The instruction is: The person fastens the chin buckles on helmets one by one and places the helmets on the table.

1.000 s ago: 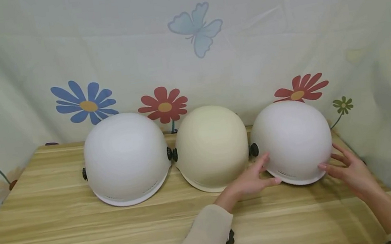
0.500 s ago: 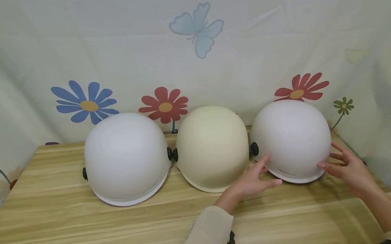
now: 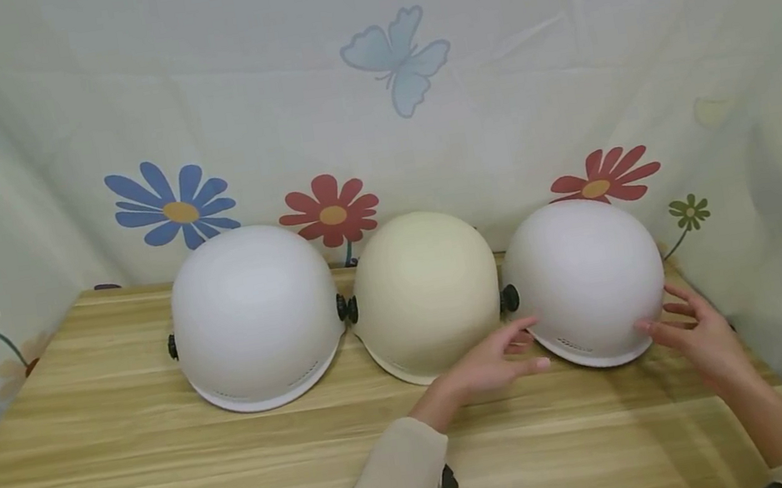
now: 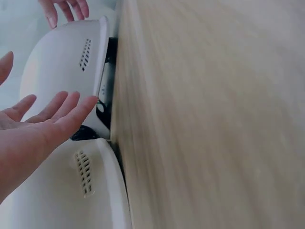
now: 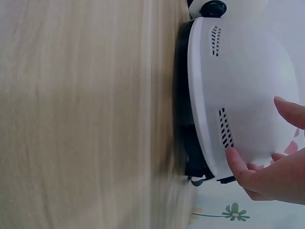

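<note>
Three rounded helmets stand in a row on the wooden table: a white helmet [image 3: 257,314] at the left, a cream helmet [image 3: 426,289] in the middle and another white helmet [image 3: 585,274] at the right. My left hand [image 3: 488,364] has its fingers extended in front of the gap between the cream and right white helmets, holding nothing. In the left wrist view its palm and straight fingers show beside them. At the right white helmet's right side is my right hand [image 3: 709,340], its relaxed fingers spread and one digit touching the shell near the vent holes [image 5: 225,128].
Black round knobs [image 3: 510,299] stick out at the helmets' sides, between neighbours. Behind the wooden table [image 3: 192,485] hangs a pale cloth [image 3: 496,135] printed with flowers and a butterfly; it also rises at both sides.
My left hand has drawn back slightly to the left, away from the right white helmet. My right hand stays at that helmet's side. The helmets stand almost as before.
</note>
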`<state>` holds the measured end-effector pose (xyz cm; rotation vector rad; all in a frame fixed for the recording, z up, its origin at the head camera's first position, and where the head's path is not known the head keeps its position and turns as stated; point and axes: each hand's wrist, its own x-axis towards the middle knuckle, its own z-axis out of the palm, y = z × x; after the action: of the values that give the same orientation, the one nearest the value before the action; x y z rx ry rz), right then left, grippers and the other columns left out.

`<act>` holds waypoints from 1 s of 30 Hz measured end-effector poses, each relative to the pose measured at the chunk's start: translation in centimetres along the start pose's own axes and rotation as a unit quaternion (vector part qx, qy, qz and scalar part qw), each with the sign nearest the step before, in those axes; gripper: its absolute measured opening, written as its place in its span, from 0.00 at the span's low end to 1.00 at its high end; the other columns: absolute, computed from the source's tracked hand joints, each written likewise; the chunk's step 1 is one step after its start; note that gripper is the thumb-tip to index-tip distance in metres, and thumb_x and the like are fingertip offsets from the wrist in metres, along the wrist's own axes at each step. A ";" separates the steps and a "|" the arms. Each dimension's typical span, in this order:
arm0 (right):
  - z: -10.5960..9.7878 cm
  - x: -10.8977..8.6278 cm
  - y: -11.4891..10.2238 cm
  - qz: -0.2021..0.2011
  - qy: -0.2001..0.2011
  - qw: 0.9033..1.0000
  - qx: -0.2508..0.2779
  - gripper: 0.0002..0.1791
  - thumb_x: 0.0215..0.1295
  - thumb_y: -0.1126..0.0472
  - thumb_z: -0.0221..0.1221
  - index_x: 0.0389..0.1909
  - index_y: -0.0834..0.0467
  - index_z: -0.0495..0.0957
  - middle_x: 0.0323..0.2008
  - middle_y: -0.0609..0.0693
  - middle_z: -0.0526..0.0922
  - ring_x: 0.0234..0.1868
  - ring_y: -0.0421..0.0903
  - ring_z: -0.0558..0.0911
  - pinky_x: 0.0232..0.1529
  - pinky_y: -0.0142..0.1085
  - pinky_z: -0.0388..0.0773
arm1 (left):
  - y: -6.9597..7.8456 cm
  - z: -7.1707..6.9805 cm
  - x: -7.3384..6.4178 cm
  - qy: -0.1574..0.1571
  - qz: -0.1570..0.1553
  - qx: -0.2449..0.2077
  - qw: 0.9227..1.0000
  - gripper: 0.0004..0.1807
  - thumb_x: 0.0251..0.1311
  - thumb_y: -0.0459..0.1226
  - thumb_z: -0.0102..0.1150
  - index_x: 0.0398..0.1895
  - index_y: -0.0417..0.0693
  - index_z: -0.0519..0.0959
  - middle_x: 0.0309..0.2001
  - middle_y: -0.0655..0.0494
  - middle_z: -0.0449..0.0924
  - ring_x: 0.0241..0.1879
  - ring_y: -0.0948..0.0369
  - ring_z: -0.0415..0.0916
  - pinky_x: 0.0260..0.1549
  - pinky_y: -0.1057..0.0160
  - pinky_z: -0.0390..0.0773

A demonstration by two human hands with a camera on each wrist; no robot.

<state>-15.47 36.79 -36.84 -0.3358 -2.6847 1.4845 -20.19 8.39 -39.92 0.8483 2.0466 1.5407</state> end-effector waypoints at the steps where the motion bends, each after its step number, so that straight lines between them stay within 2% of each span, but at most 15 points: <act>1: 0.0 0.0 -0.1 -0.001 0.004 1.000 0.001 0.48 0.59 0.49 0.59 0.70 0.61 0.40 0.63 0.69 0.50 0.58 0.65 0.60 0.37 0.30 0.72 | 0.0 -0.2 -0.2 0.001 0.001 0.000 1.000 0.34 0.60 0.42 0.57 0.68 0.51 0.57 0.61 0.46 0.65 0.60 0.53 0.63 0.54 0.64 0.66; 3: 0.1 -0.2 -0.4 -0.006 0.010 1.000 0.002 0.47 0.60 0.49 0.59 0.70 0.62 0.42 0.62 0.68 0.51 0.55 0.60 0.64 0.36 0.27 0.73 | -0.1 -0.5 -0.5 0.006 0.000 -0.008 1.000 0.33 0.59 0.41 0.58 0.67 0.50 0.58 0.60 0.45 0.66 0.59 0.52 0.64 0.52 0.64 0.67; 6: 0.1 -0.5 -0.7 -0.026 0.026 0.999 0.007 0.41 0.60 0.51 0.59 0.68 0.61 0.50 0.57 0.61 0.59 0.47 0.43 0.70 0.36 0.26 0.74 | -0.1 -1.0 -1.0 0.013 -0.010 -0.016 1.000 0.32 0.60 0.41 0.57 0.67 0.50 0.59 0.59 0.45 0.67 0.59 0.51 0.64 0.49 0.63 0.69; 8: 0.2 -0.6 -0.8 -0.052 0.029 0.998 0.033 0.34 0.60 0.54 0.60 0.64 0.59 0.57 0.51 0.54 0.65 0.41 0.34 0.72 0.35 0.24 0.74 | -0.1 -1.4 -1.4 0.015 -0.021 -0.022 0.999 0.32 0.60 0.41 0.57 0.67 0.50 0.60 0.59 0.46 0.67 0.59 0.51 0.64 0.48 0.63 0.70; 10: 0.3 -0.8 -1.1 -0.084 0.020 0.994 0.072 0.27 0.60 0.59 0.60 0.59 0.56 0.63 0.44 0.47 0.68 0.37 0.30 0.73 0.35 0.23 0.74 | 0.0 -1.8 -1.8 0.016 -0.032 -0.019 0.999 0.31 0.60 0.42 0.57 0.66 0.51 0.61 0.58 0.47 0.67 0.58 0.52 0.65 0.47 0.63 0.71; 12: 0.5 -0.9 -1.4 -0.113 -0.002 0.987 0.113 0.22 0.60 0.64 0.60 0.55 0.54 0.66 0.40 0.44 0.71 0.37 0.30 0.75 0.35 0.22 0.73 | 0.2 -2.1 -2.2 0.014 -0.038 -0.014 0.999 0.30 0.60 0.43 0.57 0.66 0.52 0.62 0.58 0.48 0.68 0.57 0.53 0.66 0.47 0.63 0.71; 14: 0.9 -1.0 -1.9 -0.134 -0.028 0.982 0.128 0.22 0.59 0.67 0.59 0.54 0.56 0.66 0.39 0.44 0.73 0.37 0.31 0.76 0.37 0.21 0.73 | 0.4 -2.5 -2.6 0.009 -0.041 -0.004 0.999 0.30 0.60 0.43 0.57 0.66 0.52 0.62 0.58 0.48 0.68 0.56 0.54 0.66 0.48 0.63 0.70; 21: 2.3 -1.3 -3.2 -0.178 -0.091 0.978 0.058 0.25 0.62 0.65 0.57 0.59 0.65 0.62 0.44 0.51 0.74 0.42 0.34 0.76 0.41 0.23 0.73 | 0.8 -4.3 -4.3 -0.010 -0.048 0.018 0.999 0.29 0.60 0.42 0.57 0.65 0.53 0.63 0.55 0.48 0.69 0.52 0.54 0.69 0.43 0.61 0.73; 26: 2.9 -1.3 -3.3 -0.193 -0.107 0.974 0.048 0.25 0.61 0.67 0.57 0.57 0.68 0.61 0.44 0.54 0.74 0.41 0.37 0.77 0.40 0.25 0.74 | 0.4 -6.3 -6.1 -0.024 -0.039 0.024 0.999 0.28 0.62 0.40 0.55 0.64 0.44 0.63 0.53 0.45 0.71 0.51 0.53 0.70 0.43 0.60 0.74; 30: 3.1 -1.2 -3.2 -0.202 -0.118 0.970 0.061 0.24 0.61 0.68 0.57 0.57 0.67 0.62 0.43 0.52 0.75 0.41 0.38 0.77 0.40 0.25 0.74 | 0.0 -8.1 -7.6 -0.010 -0.022 0.019 1.000 0.23 0.63 0.39 0.53 0.60 0.40 0.65 0.48 0.47 0.74 0.49 0.55 0.71 0.43 0.59 0.73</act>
<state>-15.29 32.31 -35.73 0.3984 -2.5921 1.6259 -20.18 -2.48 -37.79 0.8238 2.0731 1.4687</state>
